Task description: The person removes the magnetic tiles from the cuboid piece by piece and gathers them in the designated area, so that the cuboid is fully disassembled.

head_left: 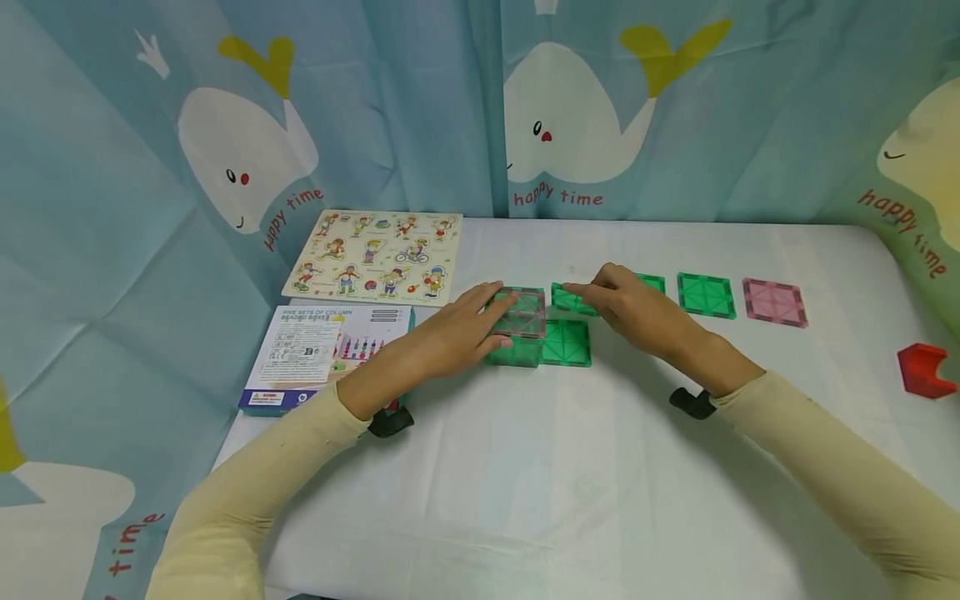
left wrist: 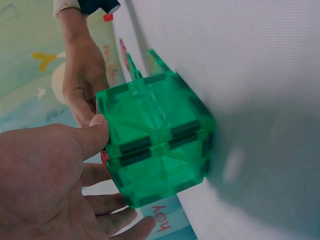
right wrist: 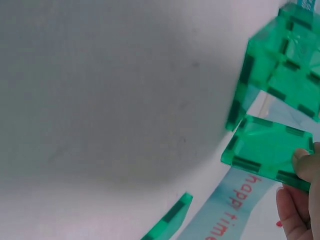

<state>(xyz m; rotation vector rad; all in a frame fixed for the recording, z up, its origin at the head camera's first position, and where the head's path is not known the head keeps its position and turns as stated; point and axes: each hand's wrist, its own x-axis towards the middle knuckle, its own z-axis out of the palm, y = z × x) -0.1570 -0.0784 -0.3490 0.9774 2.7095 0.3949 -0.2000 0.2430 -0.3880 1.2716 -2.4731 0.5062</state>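
A box of see-through magnetic tiles stands on the white table, its green sides [left wrist: 155, 112] under a pink tile [head_left: 531, 321] on top. My left hand [head_left: 453, 333] rests on the box from the left, fingers extended over the top and thumb at the near top edge. Just right of the box, my right hand [head_left: 645, 312] pinches a green square tile [right wrist: 267, 149] between thumb and fingers. The held tile is tilted, one edge close to the box. Another green tile [head_left: 567, 343] sits against the box's right side.
A green tile [head_left: 651, 282] shows partly behind my right hand. Farther right are another green tile [head_left: 707, 296], a pink tile [head_left: 776, 302] and a red notched block [head_left: 925, 371]. At left are a picture puzzle board [head_left: 375, 257] and a beaded-toy box [head_left: 322, 354]. Printed curtains [head_left: 450, 108] surround the table.
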